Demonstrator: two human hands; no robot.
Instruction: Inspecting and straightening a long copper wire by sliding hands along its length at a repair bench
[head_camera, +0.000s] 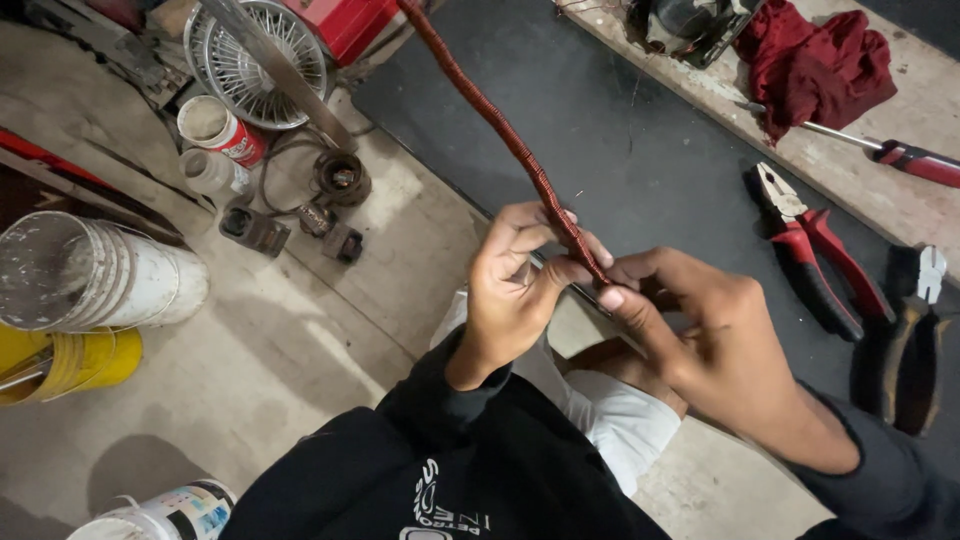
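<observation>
Both hands are bare: the left hand (515, 290) and the right hand (700, 335) carry no gloves, rings or watch. Below the fingers (560, 270), long black sleeves (440, 400) reach to the wrists. The black top bears pale lettering. White cloth covers the legs (620, 420) beneath.

A coil bundle (500, 125) is gripped between left hand (515, 290) and right hand (700, 335), above a mat (620, 150). Pliers (815, 250) are laid right of the hands; buckets (90, 275) are stacked far left on the floor (250, 380).
</observation>
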